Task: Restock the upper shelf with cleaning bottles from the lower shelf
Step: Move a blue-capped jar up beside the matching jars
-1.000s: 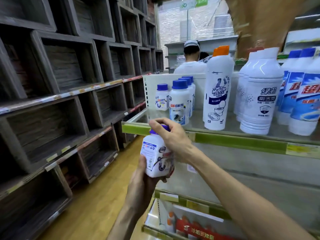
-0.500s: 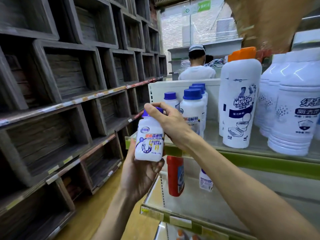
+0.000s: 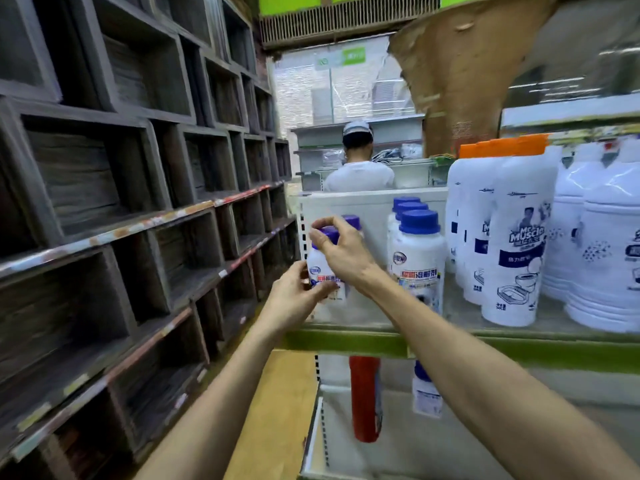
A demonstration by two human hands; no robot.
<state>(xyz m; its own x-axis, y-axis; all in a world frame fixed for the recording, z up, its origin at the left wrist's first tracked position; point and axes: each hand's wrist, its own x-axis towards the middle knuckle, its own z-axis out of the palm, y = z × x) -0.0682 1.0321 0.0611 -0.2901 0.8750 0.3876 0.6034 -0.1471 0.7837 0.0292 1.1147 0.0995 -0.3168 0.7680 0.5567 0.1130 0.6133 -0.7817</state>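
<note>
Small white bottle (image 3: 325, 268) with a purple cap (image 3: 329, 233) is up at the left end of the upper shelf (image 3: 346, 341), just over its green edge. Left hand (image 3: 294, 301) has its grip curled round the bottle's side. Right hand (image 3: 344, 252) has its grip pinching the cap from above. Blue-capped bottles (image 3: 417, 261) stand just beside it. Red bottle (image 3: 363, 400) stands on the lower shelf (image 3: 398, 459)

Lifted the little purple-cap bottle (image 3: 325, 271) from below the edge, and now it's over the left end of the upper shelf (image 3: 346, 336), beside the blue-capped bottles (image 3: 417, 258). My left hand (image 3: 294, 299) slid from underneath to its side.
</note>
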